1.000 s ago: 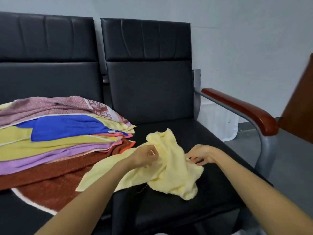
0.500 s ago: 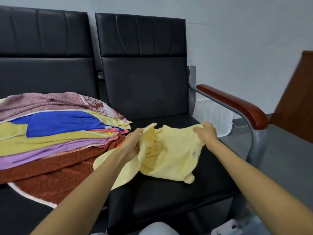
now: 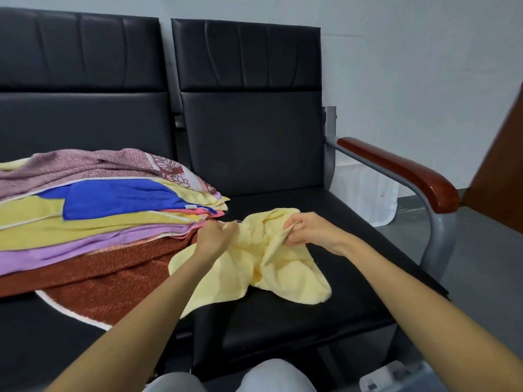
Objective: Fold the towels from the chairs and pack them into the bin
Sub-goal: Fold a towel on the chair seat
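Seen from the head camera, a crumpled yellow towel (image 3: 283,275) lies on the black seat of the right chair (image 3: 353,301). The left hand (image 3: 215,239) has its grip closed on one bunched top corner, and the right hand (image 3: 308,230) pinches the other corner. A big pile of towels (image 3: 99,222) sits on the left chair (image 3: 42,335), just beside the left hand.

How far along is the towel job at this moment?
Done: nothing that shows; no folded towel and no packed bin are in view. In hand: the left hand and right hand both pinch the pale yellow towel, which lies crumpled on the right chair seat. Left: fold and pack it, then work through the pile of towels on the left chair.
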